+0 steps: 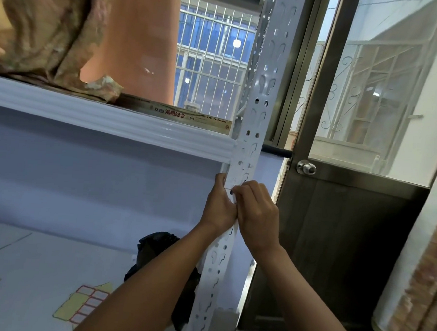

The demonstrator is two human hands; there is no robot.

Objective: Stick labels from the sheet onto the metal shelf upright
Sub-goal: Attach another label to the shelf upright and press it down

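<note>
A white perforated metal shelf upright [261, 96] runs from the top right of centre down to the bottom. Both my hands are on it just below the shelf beam. My left hand [219, 203] lies against its left edge, fingers pointing up along the metal. My right hand [257, 211] has its fingers curled, and the fingertips press a small white label [232, 189] against the upright's face. The label sheet [83, 303], yellow backing with several red-bordered labels, lies on the lower shelf at the bottom left, partly hidden by my left forearm.
A white shelf beam [107, 117] crosses the left at mid height, with bundled cloth [41, 26] and a long printed box on it. A black bag [153, 248] sits behind my left forearm. A metal door with a round knob [306, 168] stands right of the upright.
</note>
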